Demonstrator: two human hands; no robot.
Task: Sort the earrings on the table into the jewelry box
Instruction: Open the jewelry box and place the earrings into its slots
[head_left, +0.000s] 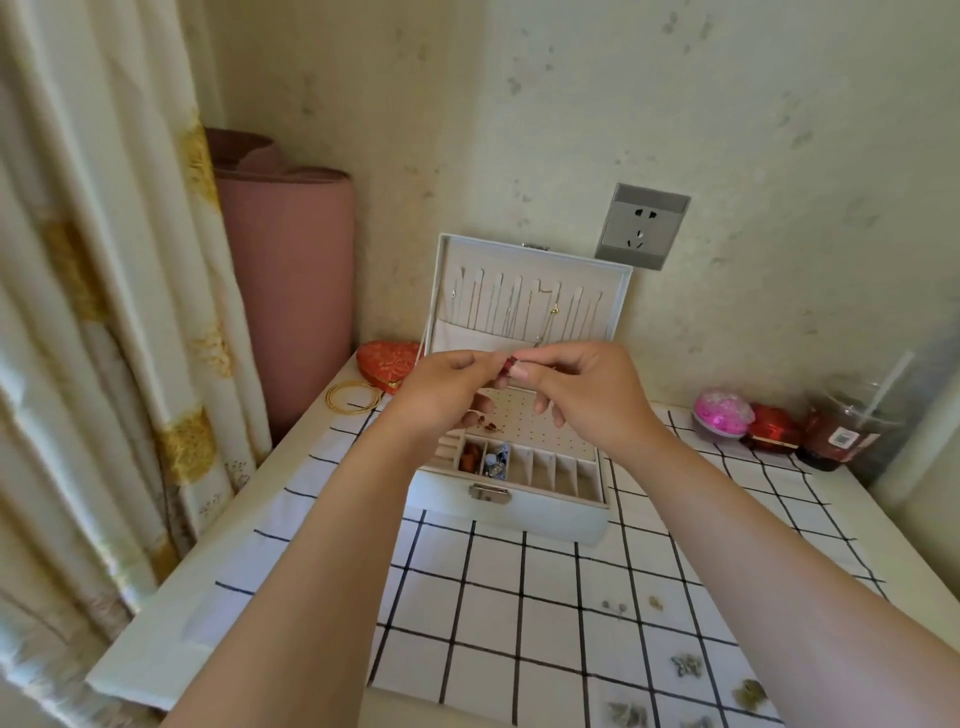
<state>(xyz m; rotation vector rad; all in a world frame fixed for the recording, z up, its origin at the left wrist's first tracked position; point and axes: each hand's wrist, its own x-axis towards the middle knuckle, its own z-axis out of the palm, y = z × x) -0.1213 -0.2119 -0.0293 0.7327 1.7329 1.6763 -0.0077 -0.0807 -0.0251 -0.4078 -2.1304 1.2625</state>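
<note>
I'm on both hands here: left hand (441, 384) and right hand (582, 395) meet fingertip to fingertip and pinch a small red earring (508, 364) between them. Right under that pinch sits the open box (545, 514), its lid (535, 258) up behind the grip and a dark earring (491, 427) on the panel (535, 431) just below the left fingers. Loose earrings (685, 665) lie on the cloth (493, 597), well short of the grip and off to its right.

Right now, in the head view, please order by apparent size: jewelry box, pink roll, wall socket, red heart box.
1. jewelry box, lid open
2. pink roll, nearly equal, partly behind the curtain: unsure
3. wall socket
4. red heart box
</note>
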